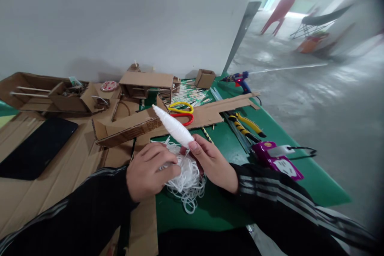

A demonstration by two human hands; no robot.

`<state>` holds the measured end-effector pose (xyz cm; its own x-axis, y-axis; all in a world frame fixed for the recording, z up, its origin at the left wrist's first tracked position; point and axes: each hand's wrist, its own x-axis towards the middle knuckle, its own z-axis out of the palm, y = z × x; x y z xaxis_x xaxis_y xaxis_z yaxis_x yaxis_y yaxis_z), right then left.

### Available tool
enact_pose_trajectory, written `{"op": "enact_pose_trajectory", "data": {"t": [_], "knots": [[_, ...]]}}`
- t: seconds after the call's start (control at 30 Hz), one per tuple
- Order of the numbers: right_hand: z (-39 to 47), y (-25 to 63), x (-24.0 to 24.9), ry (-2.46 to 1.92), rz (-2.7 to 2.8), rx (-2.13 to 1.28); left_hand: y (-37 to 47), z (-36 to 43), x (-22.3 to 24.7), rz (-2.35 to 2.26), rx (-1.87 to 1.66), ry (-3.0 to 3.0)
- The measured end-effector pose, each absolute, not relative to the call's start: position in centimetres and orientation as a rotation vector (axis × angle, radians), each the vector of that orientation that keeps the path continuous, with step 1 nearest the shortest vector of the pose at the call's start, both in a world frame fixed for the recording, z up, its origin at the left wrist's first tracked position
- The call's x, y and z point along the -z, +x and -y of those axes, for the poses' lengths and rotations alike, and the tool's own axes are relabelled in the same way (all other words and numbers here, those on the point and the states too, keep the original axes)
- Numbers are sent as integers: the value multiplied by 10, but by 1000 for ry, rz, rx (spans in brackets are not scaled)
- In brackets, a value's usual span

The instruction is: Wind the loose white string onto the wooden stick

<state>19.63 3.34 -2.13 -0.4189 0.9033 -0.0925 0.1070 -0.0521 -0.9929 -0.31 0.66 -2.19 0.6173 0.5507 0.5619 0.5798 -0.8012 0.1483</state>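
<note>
My right hand (213, 161) pinches the white tapered spindle (174, 127), likely light, by its handier thick end; left hand (153, 171) curled, contents unclear.

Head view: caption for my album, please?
Right hand holding a white pointed cone, left hand by tangled white cord.

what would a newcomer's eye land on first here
Probably the white tapered spindle, held at its thick end by the right hand above tangled white cord. Next, perhaps, the yellow and red loop handles just behind it, and the purple socket block on the green table's right side.
</note>
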Motion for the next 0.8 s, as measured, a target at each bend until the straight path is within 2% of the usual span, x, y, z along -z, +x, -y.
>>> {"op": "enact_pose_trajectory", "data": {"t": [0.2,0.4,0.67,0.8], "knots": [[-32,195,27,-1037,1516,-1533,-3,-6,22,782,949,-2860],[-33,195,27,-1093,1541,-1479,1,-5,24,1073,851,-2975],[-34,196,24,-1156,1636,-1342,8,-1,35,1734,875,-3038],[-37,199,28,-1179,1637,-1313,9,-2,34,1634,919,-2954]]}}
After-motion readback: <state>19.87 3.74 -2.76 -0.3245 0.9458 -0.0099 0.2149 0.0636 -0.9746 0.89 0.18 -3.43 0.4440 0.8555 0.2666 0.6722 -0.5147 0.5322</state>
